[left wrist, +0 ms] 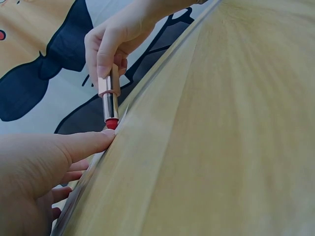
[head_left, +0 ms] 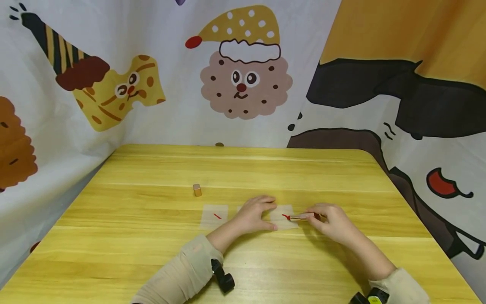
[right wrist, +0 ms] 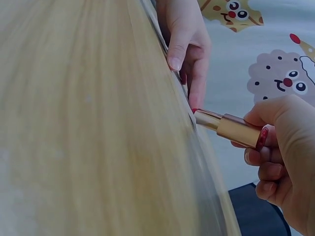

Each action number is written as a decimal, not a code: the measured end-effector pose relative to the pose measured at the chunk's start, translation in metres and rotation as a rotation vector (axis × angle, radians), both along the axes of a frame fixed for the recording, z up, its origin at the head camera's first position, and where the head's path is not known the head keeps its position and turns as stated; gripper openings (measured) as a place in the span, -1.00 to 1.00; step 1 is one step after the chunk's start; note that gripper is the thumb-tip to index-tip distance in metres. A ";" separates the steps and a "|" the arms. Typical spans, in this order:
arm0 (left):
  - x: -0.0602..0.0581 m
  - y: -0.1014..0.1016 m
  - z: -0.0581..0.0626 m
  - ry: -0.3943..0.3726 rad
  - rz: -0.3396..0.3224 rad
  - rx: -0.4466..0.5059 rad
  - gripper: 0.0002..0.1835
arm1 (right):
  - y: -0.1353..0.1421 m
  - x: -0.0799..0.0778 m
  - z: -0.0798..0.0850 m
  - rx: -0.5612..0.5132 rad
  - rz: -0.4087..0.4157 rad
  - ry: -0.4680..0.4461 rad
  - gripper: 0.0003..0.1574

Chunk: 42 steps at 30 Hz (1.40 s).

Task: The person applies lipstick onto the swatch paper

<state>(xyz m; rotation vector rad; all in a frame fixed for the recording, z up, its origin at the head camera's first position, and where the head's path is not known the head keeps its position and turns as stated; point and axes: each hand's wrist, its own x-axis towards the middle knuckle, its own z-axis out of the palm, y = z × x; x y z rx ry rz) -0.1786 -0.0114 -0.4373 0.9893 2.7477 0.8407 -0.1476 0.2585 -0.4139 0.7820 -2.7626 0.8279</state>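
Observation:
My right hand (head_left: 334,221) pinches a lipstick (right wrist: 238,130) in a rose-gold tube, thumb against fingers. Its red tip (left wrist: 112,123) meets the right-hand thin whitish sheet (head_left: 281,210), at the end of a short red stroke (head_left: 285,216). My left hand (head_left: 252,214) rests across that sheet's left part, thumb and fingers extended and spread apart, hiding some of it. In the left wrist view the left thumb (left wrist: 93,145) ends right beside the lipstick tip. To the left lies another whitish sheet (head_left: 206,219) bearing a thin red line (head_left: 217,216).
A small rose-gold cap (head_left: 197,190) stands on the wooden table (head_left: 152,253) behind the left sheet. The edge of a further pale sheet shows just behind the left wrist. A curtain (head_left: 167,101) with cartoon prints hangs behind the table.

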 end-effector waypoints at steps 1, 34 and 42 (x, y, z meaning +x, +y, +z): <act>0.000 0.000 0.000 -0.001 0.000 0.000 -0.26 | 0.000 0.000 0.000 -0.003 0.002 0.000 -0.84; 0.000 -0.001 -0.002 0.005 -0.011 0.018 -0.26 | 0.005 0.000 0.010 -0.228 -0.047 0.086 -0.82; -0.002 0.000 -0.002 -0.003 -0.001 0.040 -0.25 | 0.003 0.002 0.013 -0.264 -0.077 0.060 -0.81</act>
